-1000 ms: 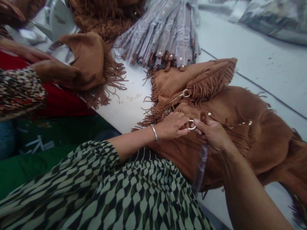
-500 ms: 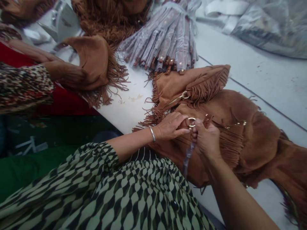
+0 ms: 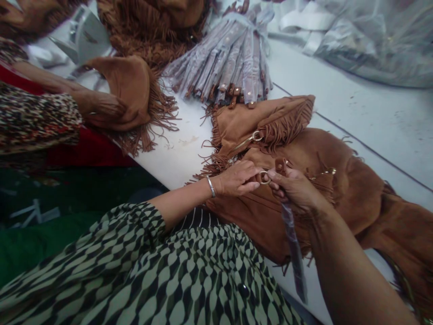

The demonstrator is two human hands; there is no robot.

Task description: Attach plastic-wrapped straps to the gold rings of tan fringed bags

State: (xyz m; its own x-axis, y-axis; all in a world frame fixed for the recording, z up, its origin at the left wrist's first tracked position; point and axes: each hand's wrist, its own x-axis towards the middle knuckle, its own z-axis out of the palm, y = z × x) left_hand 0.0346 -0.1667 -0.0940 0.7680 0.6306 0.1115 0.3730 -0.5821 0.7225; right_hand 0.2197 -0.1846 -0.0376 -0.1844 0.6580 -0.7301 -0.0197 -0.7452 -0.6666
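Note:
My left hand (image 3: 238,178), with a silver bangle at the wrist, pinches the brown leather tab beside a gold ring (image 3: 264,177). My right hand (image 3: 292,187) is closed on a brown strap (image 3: 280,166) at the ring's right side. The strap's plastic-wrapped length (image 3: 294,253) hangs below my right hand toward the table's front edge. Under both hands lies a brown suede bag (image 3: 341,167) with fringe. Another fringed piece with a gold ring (image 3: 257,136) rests just behind it.
Plastic-wrapped straps (image 3: 226,58) lie bundled at the back middle. At the left, a co-worker's hands (image 3: 104,106) hold a fringed brown bag (image 3: 133,85). More fringed suede (image 3: 152,27) is piled behind. A clear plastic bag (image 3: 379,49) lies at the back right of the white table (image 3: 372,108).
My right hand has turned and shifted slightly right, and the wrapped strap now hangs further down and to the right. My left hand still holds beside the ring.

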